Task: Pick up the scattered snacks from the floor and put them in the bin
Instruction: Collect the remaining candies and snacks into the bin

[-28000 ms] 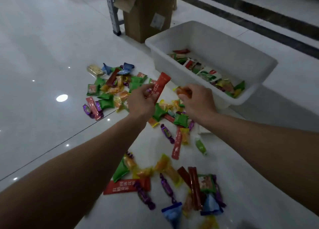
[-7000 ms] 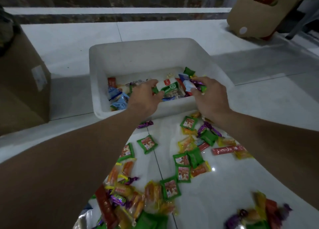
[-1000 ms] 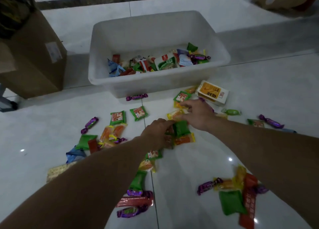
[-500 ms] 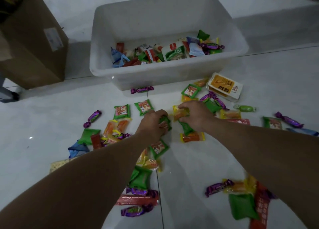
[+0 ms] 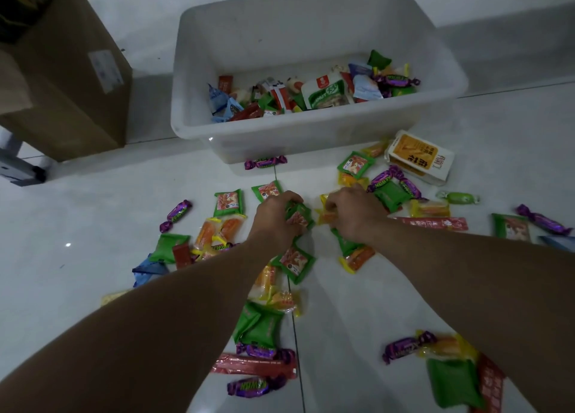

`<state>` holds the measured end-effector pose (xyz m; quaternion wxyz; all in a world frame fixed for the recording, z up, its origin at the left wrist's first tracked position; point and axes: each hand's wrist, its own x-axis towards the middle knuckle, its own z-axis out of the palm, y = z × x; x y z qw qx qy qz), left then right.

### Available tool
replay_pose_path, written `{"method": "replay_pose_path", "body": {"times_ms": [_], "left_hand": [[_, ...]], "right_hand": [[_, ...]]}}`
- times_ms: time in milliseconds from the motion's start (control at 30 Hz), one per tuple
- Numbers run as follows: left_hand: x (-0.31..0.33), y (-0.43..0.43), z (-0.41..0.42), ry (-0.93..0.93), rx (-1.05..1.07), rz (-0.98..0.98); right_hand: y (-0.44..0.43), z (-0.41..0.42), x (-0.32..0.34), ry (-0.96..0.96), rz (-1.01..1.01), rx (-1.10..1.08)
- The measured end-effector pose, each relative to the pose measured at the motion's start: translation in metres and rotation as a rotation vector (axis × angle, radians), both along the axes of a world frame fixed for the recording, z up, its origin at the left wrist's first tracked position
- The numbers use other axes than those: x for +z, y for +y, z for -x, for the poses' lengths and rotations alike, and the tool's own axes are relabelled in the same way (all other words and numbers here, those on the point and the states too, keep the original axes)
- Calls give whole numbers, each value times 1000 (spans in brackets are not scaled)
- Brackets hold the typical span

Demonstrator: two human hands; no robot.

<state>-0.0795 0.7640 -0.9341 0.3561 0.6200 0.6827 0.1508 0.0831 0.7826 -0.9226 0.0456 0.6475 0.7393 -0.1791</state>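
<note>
Crowding floor beside bin: loose snacks, cardboard box, yellow packet.

We see a pale tiled floor carrying the white bin, a cardboard box beside it, and snacks scattered in front.

"PEANUT" on white-green pkt in bin
</note>
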Motion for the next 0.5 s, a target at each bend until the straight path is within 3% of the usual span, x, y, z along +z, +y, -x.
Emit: {"method": "replay_pose_path", "body": {"times_ms": [133, 300, 500], "left_hand": [[10, 0, -2, -24, 5, -21], [30, 3, -2, -30, 6, -76], [71, 12, -10, -88, -5, -165]], "right_hand": [[-4, -1, -1, 62, 34, -27], [0, -7, 7, 524, 74, -311], [0, -14, 49, 734, -42, -346]]}}
